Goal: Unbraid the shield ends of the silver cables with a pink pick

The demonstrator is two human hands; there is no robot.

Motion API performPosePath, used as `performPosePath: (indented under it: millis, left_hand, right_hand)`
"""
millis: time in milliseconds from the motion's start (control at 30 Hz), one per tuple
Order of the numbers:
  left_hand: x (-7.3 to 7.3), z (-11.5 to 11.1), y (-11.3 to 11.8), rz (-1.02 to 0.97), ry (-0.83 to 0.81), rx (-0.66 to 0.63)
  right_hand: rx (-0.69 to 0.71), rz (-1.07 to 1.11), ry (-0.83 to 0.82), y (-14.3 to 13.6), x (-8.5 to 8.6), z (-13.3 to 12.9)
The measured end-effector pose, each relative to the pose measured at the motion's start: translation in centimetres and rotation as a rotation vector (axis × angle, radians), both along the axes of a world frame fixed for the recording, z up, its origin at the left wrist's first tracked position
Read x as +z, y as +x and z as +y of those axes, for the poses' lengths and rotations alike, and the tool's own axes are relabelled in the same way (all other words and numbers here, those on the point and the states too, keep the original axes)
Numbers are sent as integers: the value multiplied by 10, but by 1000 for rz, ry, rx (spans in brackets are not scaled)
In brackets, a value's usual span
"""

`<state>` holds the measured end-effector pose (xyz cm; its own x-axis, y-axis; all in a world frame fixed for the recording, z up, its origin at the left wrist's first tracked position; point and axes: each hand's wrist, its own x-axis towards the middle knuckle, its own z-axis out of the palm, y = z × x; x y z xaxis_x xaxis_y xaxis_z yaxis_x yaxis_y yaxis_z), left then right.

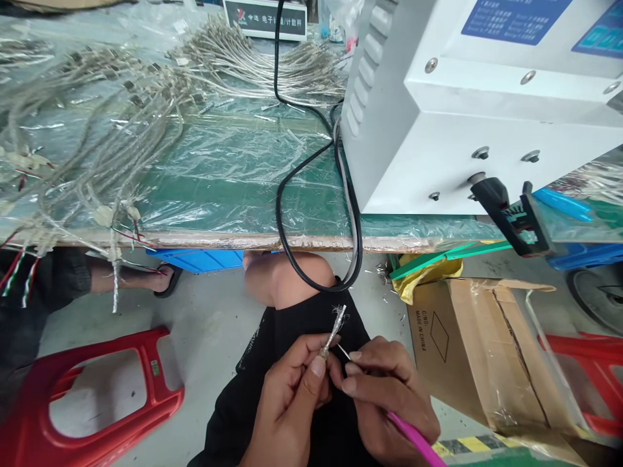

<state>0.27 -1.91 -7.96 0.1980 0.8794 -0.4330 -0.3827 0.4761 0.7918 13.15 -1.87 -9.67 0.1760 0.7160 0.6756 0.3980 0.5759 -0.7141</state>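
Note:
Over my lap, my left hand pinches a cable between thumb and fingers. The cable's braided shield end points up and away from me, with loose fine strands frayed at its tip. Close beside it, my right hand is closed around a thin pointed tool with a pink handle. The tool's slim metal tip sticks out past my right fingertips, near the cable. Whether the tip touches the braid I cannot tell. The rest of the cable is hidden by my left hand.
A green table carries bundles of clear braided cables and a white machine. A black cord loops over its edge. Below are a red stool, a cardboard box and a blue bin. Another person's leg shows at left.

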Motion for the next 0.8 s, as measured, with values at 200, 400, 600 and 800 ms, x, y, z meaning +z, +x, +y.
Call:
performPosePath:
  millis: [200, 400, 600, 800]
  left_hand:
    - [0, -2, 0, -40, -59, -10]
    - [2, -2, 3, -41, -87, 49]
    - [3, -2, 4, -25, -90, 63]
    - [3, -1, 4, -2, -76, 54]
  right_hand:
    - [43, -35, -27, 1, 4, 5]
    - [78, -32, -51, 1, 2, 4]
    - [58, -34, -36, 0, 3, 6]
    - [58, -38, -52, 0, 2, 5]
